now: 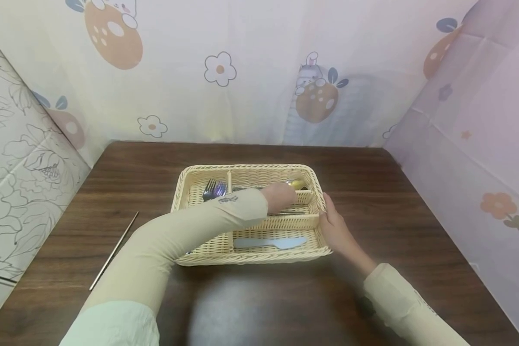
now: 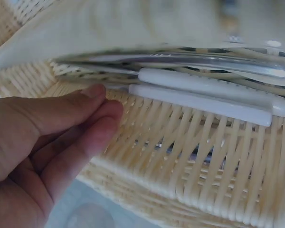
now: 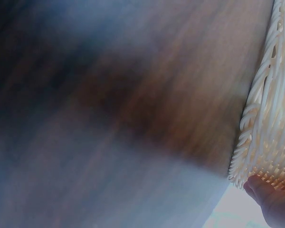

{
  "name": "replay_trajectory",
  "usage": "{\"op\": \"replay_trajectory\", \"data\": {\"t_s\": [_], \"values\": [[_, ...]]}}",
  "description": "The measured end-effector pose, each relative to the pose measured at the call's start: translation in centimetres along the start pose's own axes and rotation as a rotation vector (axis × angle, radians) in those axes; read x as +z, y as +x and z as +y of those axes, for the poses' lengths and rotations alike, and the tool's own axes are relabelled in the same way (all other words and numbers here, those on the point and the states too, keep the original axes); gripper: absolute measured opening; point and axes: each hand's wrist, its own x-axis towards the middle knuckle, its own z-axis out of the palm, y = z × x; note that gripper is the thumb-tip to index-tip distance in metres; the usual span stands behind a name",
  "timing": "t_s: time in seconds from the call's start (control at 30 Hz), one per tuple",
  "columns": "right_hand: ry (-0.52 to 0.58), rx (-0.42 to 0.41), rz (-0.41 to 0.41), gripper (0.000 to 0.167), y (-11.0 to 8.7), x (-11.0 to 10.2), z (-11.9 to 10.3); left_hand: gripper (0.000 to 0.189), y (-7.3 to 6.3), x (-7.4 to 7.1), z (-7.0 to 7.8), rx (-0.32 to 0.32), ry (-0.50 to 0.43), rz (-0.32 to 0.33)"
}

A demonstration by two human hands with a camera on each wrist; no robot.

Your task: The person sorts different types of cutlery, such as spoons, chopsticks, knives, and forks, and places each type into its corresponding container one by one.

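A cream woven cutlery basket point(image 1: 247, 259) with several compartments sits on the table. My left hand point(image 1: 279, 197) reaches into a middle compartment. In the left wrist view, that hand's thumb and bent fingers are close together, nothing visible between them. Right by the fingertips lie two utensils with a white handle point(image 2: 209, 88) and a flat white handle point(image 2: 199, 104), plus a shiny metal handle point(image 2: 218, 61). My right hand point(image 1: 338, 231) grips the basket's right rim, thumb over the inner side.
A black fork point(image 1: 209, 190) and a purple fork point(image 1: 220, 189) lie in the left compartment. A gold utensil point(image 1: 296, 184) is at the back right, and a pale knife point(image 1: 270, 243) in front. One thin metal rod point(image 1: 114, 251) rests on the table left of the basket.
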Motion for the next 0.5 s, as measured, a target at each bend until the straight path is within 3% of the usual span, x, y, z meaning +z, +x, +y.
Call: {"op": "replay_trajectory", "data": {"t_s": [0.13, 0.2, 0.3, 0.43, 0.5], "values": [[-0.003, -0.003, 0.0, 0.056, 0.0, 0.2, 0.1, 0.015, -2.3, -1.4, -1.1, 0.004, -0.226, 0.083], [-0.002, -0.003, 0.002, 0.056, -0.1, 0.3, 0.2, 0.013, -4.2, -2.1, -1.8, 0.001, -0.339, 0.169], [-0.008, 0.003, -0.001, 0.056, 0.0, 0.3, 0.3, 0.024, -7.6, -2.9, -3.1, -0.004, -0.399, 0.279], [-0.011, 0.011, -0.005, 0.056, 0.0, 0.2, 0.3, 0.035, -12.9, -2.9, -5.0, -0.086, -0.386, 0.365], [-0.009, 0.014, -0.004, 0.056, -0.1, 0.1, 0.4, 0.034, -15.8, -2.0, -6.0, -0.145, -0.412, 0.397]]}}
